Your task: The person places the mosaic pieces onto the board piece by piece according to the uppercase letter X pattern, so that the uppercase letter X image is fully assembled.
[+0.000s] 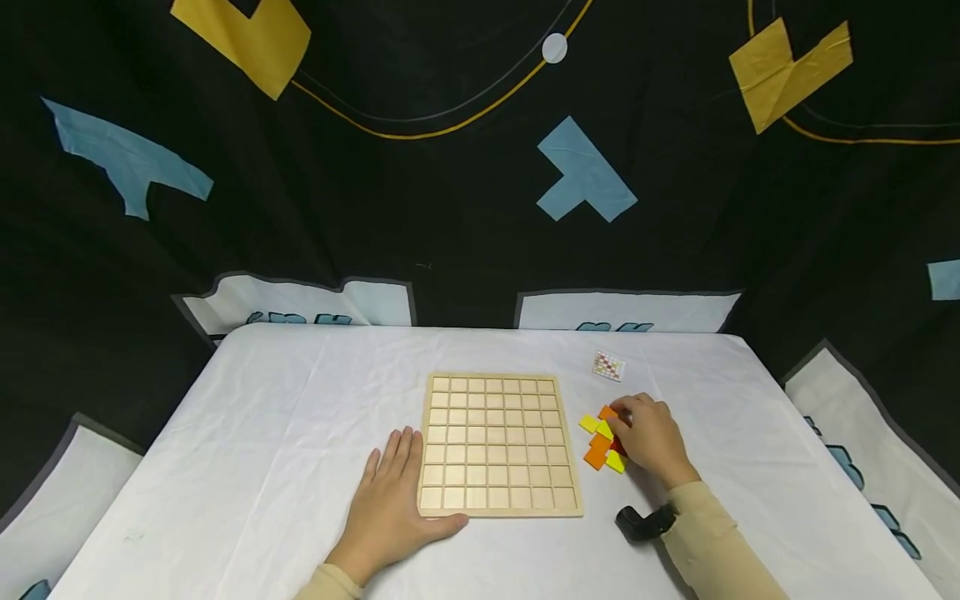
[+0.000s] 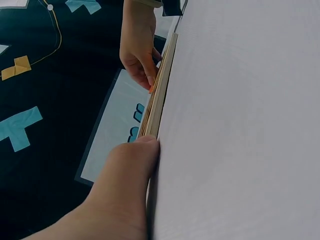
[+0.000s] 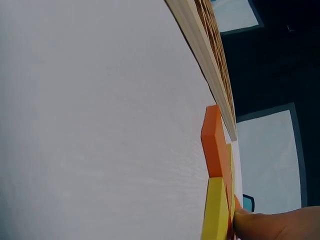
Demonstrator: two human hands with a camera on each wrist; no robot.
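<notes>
One board (image 1: 498,444), three yellow tiles (image 1: 617,462)
Left grip (image 1: 387,508) spread at board's left; whether my right grip (image 1: 652,433) pinches, I can't tell.

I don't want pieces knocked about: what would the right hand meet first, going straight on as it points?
The right hand would likely meet the orange piece at its fingertips first; whether they already pinch it, I can't tell.

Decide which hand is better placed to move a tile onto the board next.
Probably the right hand: its fingertips are at the tiles beside the board. The left hand is at the board's opposite edge.
</notes>
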